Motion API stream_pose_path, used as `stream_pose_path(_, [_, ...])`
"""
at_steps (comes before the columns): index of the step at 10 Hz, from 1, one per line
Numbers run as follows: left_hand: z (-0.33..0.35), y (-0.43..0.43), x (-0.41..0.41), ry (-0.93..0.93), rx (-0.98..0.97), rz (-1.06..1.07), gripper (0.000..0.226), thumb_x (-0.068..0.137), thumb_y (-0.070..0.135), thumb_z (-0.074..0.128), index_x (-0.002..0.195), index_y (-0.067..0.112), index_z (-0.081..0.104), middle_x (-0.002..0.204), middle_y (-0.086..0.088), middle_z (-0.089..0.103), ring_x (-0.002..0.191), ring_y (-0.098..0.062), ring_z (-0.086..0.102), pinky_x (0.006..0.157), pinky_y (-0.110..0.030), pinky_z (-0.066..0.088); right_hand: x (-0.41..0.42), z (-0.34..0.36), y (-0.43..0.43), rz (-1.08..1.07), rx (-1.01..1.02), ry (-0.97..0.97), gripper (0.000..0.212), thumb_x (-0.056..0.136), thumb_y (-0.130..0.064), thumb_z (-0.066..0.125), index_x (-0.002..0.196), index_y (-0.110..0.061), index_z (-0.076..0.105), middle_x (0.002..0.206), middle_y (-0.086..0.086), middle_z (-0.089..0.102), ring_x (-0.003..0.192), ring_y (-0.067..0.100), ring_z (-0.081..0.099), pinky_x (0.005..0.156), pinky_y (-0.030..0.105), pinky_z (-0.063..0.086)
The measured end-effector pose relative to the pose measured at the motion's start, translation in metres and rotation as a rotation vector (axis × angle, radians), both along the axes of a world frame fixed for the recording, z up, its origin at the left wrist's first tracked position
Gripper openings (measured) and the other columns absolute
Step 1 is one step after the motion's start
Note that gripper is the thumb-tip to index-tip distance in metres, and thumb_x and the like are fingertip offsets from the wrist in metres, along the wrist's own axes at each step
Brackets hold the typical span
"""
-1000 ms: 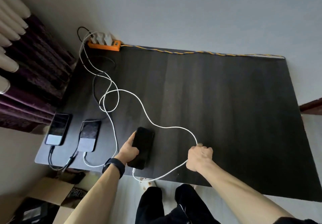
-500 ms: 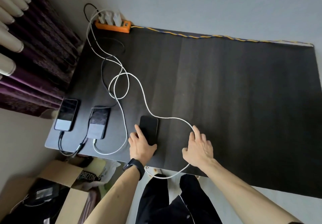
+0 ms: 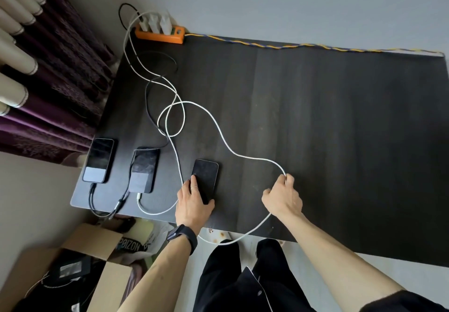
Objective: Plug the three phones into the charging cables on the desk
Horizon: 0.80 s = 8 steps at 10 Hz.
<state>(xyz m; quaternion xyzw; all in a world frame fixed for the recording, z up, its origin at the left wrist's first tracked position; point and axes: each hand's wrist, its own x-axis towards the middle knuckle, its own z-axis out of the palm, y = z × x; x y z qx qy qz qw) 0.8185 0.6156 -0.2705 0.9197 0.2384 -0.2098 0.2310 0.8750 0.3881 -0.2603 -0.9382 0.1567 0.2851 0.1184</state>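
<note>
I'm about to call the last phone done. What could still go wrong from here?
1. The right hand grips the white cable, which sags off the desk edge; a tug could drag the third phone.
2. The left hand covers that phone's near end, so its connection can't be confirmed.
3. The cable crosses other cables in loops; pulling may tangle them.

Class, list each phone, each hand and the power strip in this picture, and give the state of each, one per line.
Left phone: flat, cable plugged in.
Middle phone: flat, cable plugged in.
Right phone: flat, plug hidden.
Left hand: resting on right phone.
Right hand: pinching white cable.
Power strip: three chargers inserted.
</note>
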Motion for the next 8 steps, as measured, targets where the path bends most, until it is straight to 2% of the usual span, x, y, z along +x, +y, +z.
stream_pose_path(1, [0.002,0.0,-0.002,0.007,0.014,-0.021,0.096,0.082,0.043,0.069,0.155,0.016,0.014,0.157,-0.009,0.028,0.141,-0.031,0.029,0.109,-0.046,0.04,-0.01,-0.001,0.002,0.147,-0.054,-0.019,0.056,0.09,-0.033,0.053,0.14,-0.01,0.043,0.161,0.008,0.023,0.126,0.031,0.047,0.083,0.04,0.049])
stream_pose_path(3, [0.003,-0.003,-0.011,0.045,0.032,-0.069,0.093,0.085,0.039,0.069,0.156,0.017,0.011,0.161,-0.013,0.016,0.147,-0.032,0.019,0.112,-0.047,0.039,-0.025,-0.006,0.004,0.346,-0.055,-0.038,0.066,0.088,-0.037,0.054,0.147,-0.011,0.037,0.164,0.007,0.018,0.127,0.03,0.043,0.087,0.039,0.049])
stream_pose_path(4, [0.003,-0.006,-0.011,0.044,0.037,-0.07,0.088,0.089,0.036,0.066,0.156,0.019,0.012,0.162,-0.014,0.014,0.147,-0.033,0.017,0.107,-0.049,0.043,-0.032,-0.009,0.001,0.287,-0.005,-0.03,0.069,0.088,-0.032,0.054,0.149,-0.007,0.031,0.158,0.004,0.023,0.118,0.029,0.049,0.082,0.039,0.052])
stream_pose_path(5, [0.004,-0.009,-0.012,0.054,0.054,-0.092,0.088,0.09,0.037,0.064,0.156,0.018,0.01,0.162,-0.016,0.011,0.148,-0.035,0.017,0.112,-0.048,0.038,-0.032,-0.009,-0.003,0.138,0.089,-0.009,0.071,0.091,-0.028,0.053,0.152,-0.007,0.025,0.159,0.001,0.018,0.113,0.031,0.055,0.079,0.04,0.052])
stream_pose_path(6, [0.006,-0.01,-0.017,0.057,0.103,-0.113,0.085,0.091,0.041,0.061,0.157,0.019,0.012,0.164,-0.014,0.008,0.149,-0.034,0.017,0.117,-0.046,0.03,-0.031,-0.01,-0.008,0.14,0.097,0.002,0.068,0.092,-0.031,0.053,0.153,-0.013,0.028,0.164,0.005,0.013,0.123,0.031,0.052,0.083,0.04,0.052])
stream_pose_path(8, [0.018,-0.04,-0.025,-0.004,0.085,-0.1,0.061,0.091,0.025,0.05,0.149,0.015,0.034,0.162,-0.012,0.021,0.147,-0.03,0.022,0.118,-0.041,0.024,-0.038,0.0,-0.031,0.223,0.255,-0.022,0.053,0.096,-0.032,0.05,0.148,-0.031,0.041,0.164,0.001,0.023,0.138,0.026,0.039,0.098,0.042,0.05])
